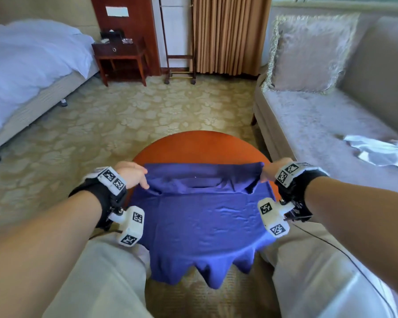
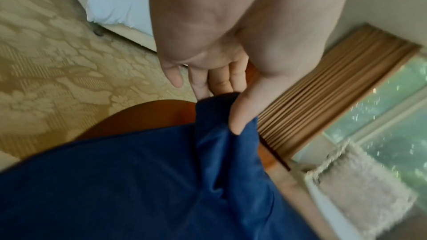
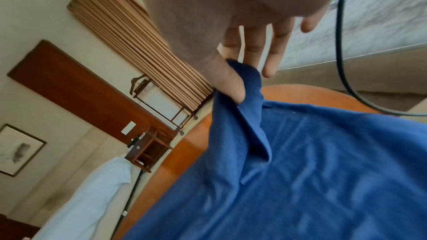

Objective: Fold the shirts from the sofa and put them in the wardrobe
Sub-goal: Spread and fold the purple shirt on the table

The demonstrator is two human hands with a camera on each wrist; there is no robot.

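My left hand (image 1: 133,174) and right hand (image 1: 271,171) each pinch a far corner of the blue shirt (image 1: 202,216); I should keep the edge between them taut and level while folding.

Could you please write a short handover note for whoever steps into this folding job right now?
Left hand: pinches the far left corner of the blue shirt.
Right hand: pinches the far right corner.
The blue shirt lies spread over the round table, its near hem hanging off the edge by the knees. A white shirt lies crumpled on the sofa.
Done: blue shirt brought to the table; its far edge looks turned over.
Left: finish folding it, fold the white one, put both in the wardrobe, which is not in view.
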